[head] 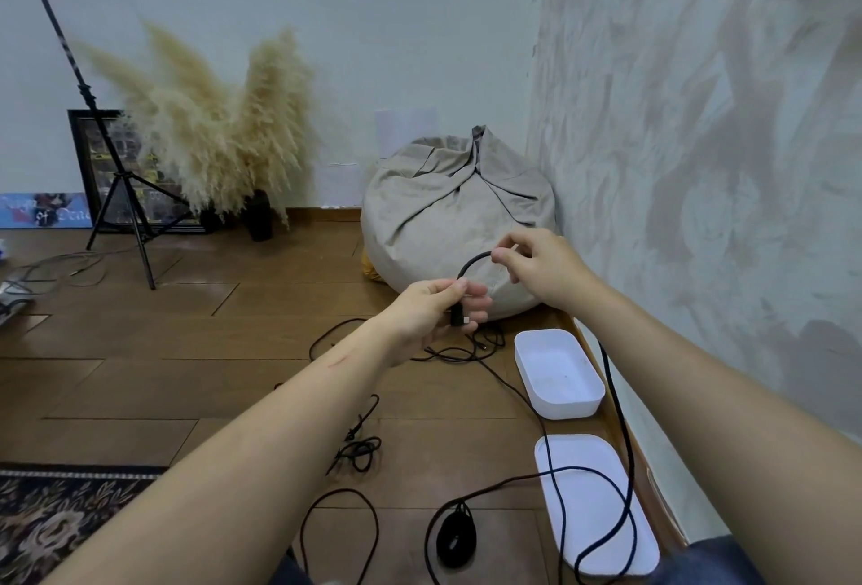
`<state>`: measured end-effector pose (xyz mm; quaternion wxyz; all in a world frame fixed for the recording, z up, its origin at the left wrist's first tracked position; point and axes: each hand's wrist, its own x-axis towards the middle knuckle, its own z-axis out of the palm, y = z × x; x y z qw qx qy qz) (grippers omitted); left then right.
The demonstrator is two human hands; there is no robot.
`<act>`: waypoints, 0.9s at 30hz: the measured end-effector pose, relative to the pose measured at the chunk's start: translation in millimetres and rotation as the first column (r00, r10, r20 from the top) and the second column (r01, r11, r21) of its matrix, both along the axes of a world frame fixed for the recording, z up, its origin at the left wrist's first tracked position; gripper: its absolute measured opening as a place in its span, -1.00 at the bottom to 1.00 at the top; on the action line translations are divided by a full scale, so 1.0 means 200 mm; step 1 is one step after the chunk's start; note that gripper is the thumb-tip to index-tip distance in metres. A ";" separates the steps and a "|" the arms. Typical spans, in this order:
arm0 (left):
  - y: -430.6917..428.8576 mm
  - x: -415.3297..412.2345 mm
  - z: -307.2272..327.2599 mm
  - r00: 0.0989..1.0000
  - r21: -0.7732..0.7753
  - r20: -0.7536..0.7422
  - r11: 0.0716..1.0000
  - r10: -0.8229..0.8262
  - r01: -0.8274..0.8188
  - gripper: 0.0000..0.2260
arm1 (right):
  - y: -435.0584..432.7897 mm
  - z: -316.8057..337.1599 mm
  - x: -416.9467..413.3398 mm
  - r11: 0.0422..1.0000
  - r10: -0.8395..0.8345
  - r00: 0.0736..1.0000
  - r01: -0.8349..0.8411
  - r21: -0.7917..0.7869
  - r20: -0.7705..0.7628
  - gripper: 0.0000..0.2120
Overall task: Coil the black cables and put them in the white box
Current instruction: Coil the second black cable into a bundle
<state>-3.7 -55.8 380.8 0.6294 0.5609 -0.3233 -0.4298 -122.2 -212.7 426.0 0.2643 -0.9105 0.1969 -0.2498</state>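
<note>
Head view: left hand [436,309] fingers pinch the cable [470,263] at its plug, right hand [536,267] pinches it further along. The tail, probably the same cable, crosses the lid [597,505] near right. Reeling in could drag the lid or snag the floor cables [359,444]. Box [566,409] sits open, right.

The thin round cable [469,263] is black. The rectangular plastic box [569,407] and the flat lid [601,514] are white. The wooden plank floor [186,351] is brown, the soft fabric bean bag [434,211] beige. The woven rug [56,524] shows pale flowers on dark ground.
</note>
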 end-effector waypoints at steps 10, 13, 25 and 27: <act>-0.03 -0.02 0.04 0.999 -0.012 -0.024 0.999 0.046 -0.046 -0.74 | -0.01 0.00 0.01 0.998 -0.044 0.993 0.040 0.041 0.108 -0.81; -0.01 -0.02 0.01 0.999 0.016 -0.023 0.999 0.039 -0.038 -0.73 | 0.01 0.00 0.00 0.998 0.007 0.999 -0.010 0.061 0.054 -0.83; 0.01 -0.05 0.07 0.995 0.065 -0.050 0.994 -0.085 0.088 -0.68 | 0.00 0.00 -0.01 0.995 0.038 0.987 -0.052 0.087 0.154 -0.88; 0.01 -0.06 0.09 0.994 0.047 -0.059 0.994 -0.092 0.095 -0.68 | 0.00 0.01 -0.01 0.993 0.029 0.981 -0.051 0.108 0.194 -0.90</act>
